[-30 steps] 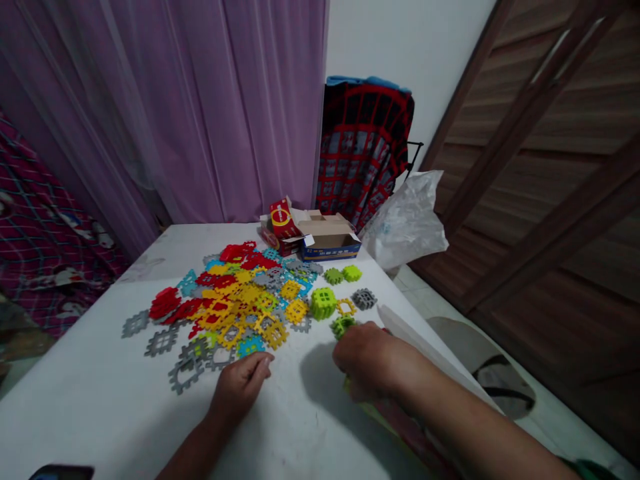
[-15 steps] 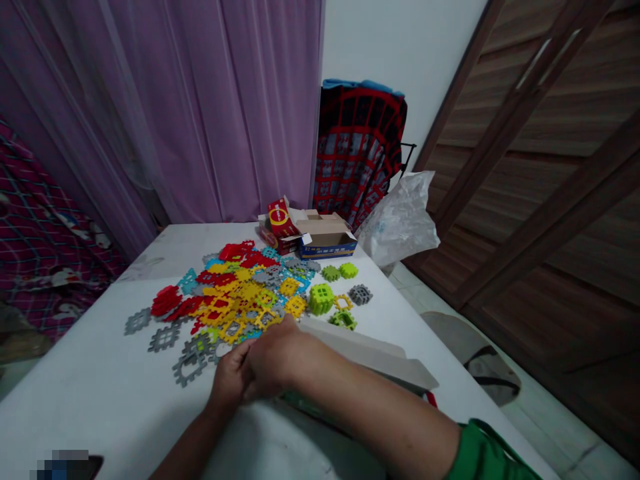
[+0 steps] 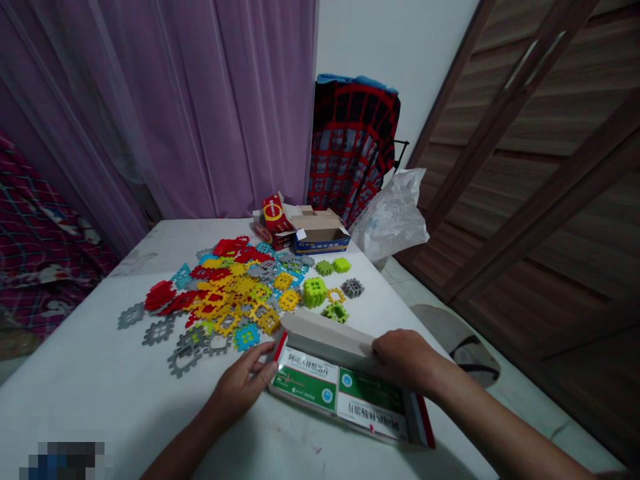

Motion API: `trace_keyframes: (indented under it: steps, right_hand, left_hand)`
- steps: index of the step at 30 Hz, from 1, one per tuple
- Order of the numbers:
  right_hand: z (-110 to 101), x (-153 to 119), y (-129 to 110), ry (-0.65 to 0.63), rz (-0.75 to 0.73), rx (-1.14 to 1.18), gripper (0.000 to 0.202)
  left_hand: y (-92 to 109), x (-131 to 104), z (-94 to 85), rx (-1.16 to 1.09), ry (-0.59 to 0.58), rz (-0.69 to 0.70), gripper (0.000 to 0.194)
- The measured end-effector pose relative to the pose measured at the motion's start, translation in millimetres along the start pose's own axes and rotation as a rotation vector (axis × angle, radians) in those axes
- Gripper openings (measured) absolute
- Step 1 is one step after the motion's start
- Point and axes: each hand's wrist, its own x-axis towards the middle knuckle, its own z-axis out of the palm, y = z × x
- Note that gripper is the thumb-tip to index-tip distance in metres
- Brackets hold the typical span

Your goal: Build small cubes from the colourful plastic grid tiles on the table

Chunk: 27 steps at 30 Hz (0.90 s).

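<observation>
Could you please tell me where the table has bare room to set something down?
Bare table shows left of the gray pieces, and nearer than the open box, between left forearm and right forearm. It is crowded at the colorful pile and the far boxes.

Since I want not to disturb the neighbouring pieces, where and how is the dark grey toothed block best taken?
I would pinch the dark grey toothed block by its near and far edges, coming from the right: that side looks free, while the yellow frame lies close on its left.
</observation>
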Motion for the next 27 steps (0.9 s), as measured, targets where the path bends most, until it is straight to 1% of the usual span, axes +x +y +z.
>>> trace_keyframes:
  steps: [2,4,7,10,14,16,20,24,27]
  right_hand:
    - [5.0,-3.8,0.8,0.032,-0.016,-0.007,0.030]
    - [5.0,-7.2,0.7,0.056,-0.040,-0.024,0.031]
    - [0.3,-11.5,1.6,0.089,-0.071,-0.029,0.032]
    - [-6.9,-13.1,4.5,0.117,-0.126,-0.006,0.030]
    - [-19.7,-9.3,6.3,0.156,-0.149,-0.007,0.030]
    - [-27.3,-6.3,5.5,0.190,-0.141,-0.015,0.030]
    - [-45.9,-1.3,2.3,0.269,-0.137,-0.027,0.030]
    - [-68.2,8.1,-2.2,0.342,-0.181,-0.049,0.029]
    - [-84.9,21.5,-8.0,0.382,-0.237,-0.042,0.029]
  left_hand:
    - [5.2,-4.6,3.0,-0.031,-0.076,-0.020,0.056]
    - [9.0,-6.8,5.3,-0.079,-0.132,-0.018,0.056]
    - [11.4,-6.2,4.4,-0.156,-0.136,0.006,0.055]
    - [12.3,-3.7,-4.4,-0.186,-0.124,-0.015,0.060]
    - [17.7,-1.3,-22.5,-0.234,-0.213,-0.167,0.075]
    - [23.2,-0.9,-30.3,-0.280,-0.206,-0.231,0.079]
    - [38.5,1.4,-42.7,-0.372,-0.149,-0.279,0.083]
    - [51.7,8.6,-59.8,-0.483,-0.105,-0.371,0.100]
    - [56.0,13.2,-76.8,-0.603,-0.039,-0.435,0.112]
